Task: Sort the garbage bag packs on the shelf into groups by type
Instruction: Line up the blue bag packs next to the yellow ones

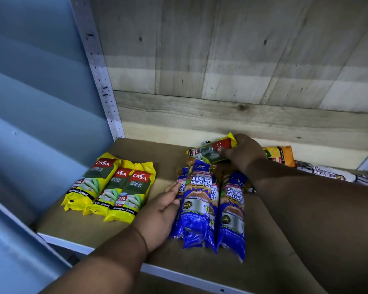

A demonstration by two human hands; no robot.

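Observation:
Three yellow garbage bag packs (109, 187) lie side by side at the left of the shelf (77, 228). Several blue "Singlet Handle" packs (208, 206) are stacked in the middle. My left hand (157, 215) rests against the left side of the blue stack, fingers touching the packs. My right hand (242, 152) reaches to the back and grips another yellow pack (210, 151), which lies crosswise behind the blue ones. An orange pack (282, 154) lies to the right of that hand, partly hidden by my forearm.
White printed packs (336, 174) lie at the far right of the shelf. A perforated metal upright (102, 81) stands at the back left. Wooden boards (221, 60) form the back wall. The shelf's white front edge (179, 274) runs below my arms.

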